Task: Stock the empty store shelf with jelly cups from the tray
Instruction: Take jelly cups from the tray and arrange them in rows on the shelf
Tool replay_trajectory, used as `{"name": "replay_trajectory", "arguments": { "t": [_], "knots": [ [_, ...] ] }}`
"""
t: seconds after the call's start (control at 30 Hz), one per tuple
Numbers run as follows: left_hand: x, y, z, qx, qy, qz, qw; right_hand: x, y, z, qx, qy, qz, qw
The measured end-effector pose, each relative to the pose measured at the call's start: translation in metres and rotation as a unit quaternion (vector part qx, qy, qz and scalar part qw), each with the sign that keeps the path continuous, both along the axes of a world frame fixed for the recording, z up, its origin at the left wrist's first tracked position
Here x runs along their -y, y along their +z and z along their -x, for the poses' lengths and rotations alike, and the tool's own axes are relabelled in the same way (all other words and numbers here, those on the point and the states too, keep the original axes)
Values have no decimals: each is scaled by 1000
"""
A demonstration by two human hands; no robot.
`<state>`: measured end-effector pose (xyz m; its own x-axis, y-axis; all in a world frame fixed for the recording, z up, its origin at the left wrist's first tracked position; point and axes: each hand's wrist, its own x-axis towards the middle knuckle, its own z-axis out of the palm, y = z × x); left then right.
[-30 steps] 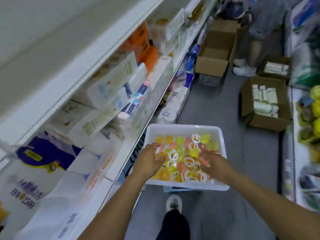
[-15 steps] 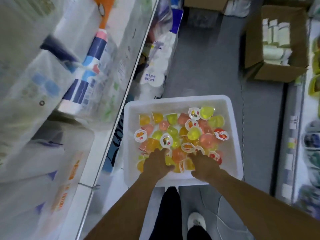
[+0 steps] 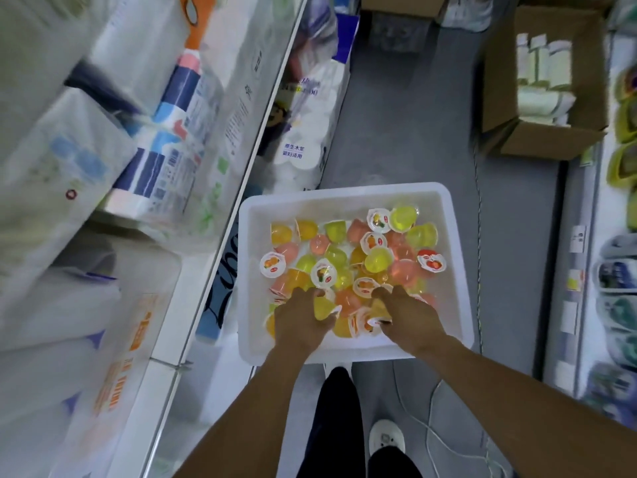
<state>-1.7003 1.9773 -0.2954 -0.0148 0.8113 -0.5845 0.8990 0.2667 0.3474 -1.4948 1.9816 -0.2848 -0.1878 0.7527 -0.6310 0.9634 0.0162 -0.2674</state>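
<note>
Both hands were gathering jelly cups in the white tray beside the shelf, left hand and right hand each curled around some, the lift to the shelf likely next

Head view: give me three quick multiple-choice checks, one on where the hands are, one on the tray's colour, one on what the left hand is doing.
1. Where are both hands?
A. on the shelf
B. in the tray's near end
C. in the cardboard box

2. What colour is the tray?
A. white
B. blue
C. black

3. The left hand is:
A. flat on the floor
B. hanging idle
C. curled round jelly cups

Answers:
1 B: left hand and right hand sit among the jelly cups.
2 A: tray walls are white.
3 C: its fingers wrap a yellow cup.
</note>
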Motion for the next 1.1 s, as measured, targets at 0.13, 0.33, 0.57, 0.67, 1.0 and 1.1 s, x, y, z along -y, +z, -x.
{"name": "replay_trajectory", "arguments": {
  "t": [0.13,0.33,0.57,0.67,1.0,1.1],
  "knots": [
    [8,38,2,150,180,-10,972,3,40,-3,-143,-110,-1,984],
    [46,121,-1,278,305,-37,910,22,138,14,-366,-232,79,898],
    [132,228,15,333,364,-128,860,84,252,46,-415,-152,67,894],
    [173,268,31,328,380,-174,847,114,284,69,-418,-100,40,902],
    [284,379,110,270,425,-351,789,180,382,161,-453,51,2,890],
    [317,408,146,229,427,-385,786,201,408,206,-481,103,-3,871]
  ]
}}
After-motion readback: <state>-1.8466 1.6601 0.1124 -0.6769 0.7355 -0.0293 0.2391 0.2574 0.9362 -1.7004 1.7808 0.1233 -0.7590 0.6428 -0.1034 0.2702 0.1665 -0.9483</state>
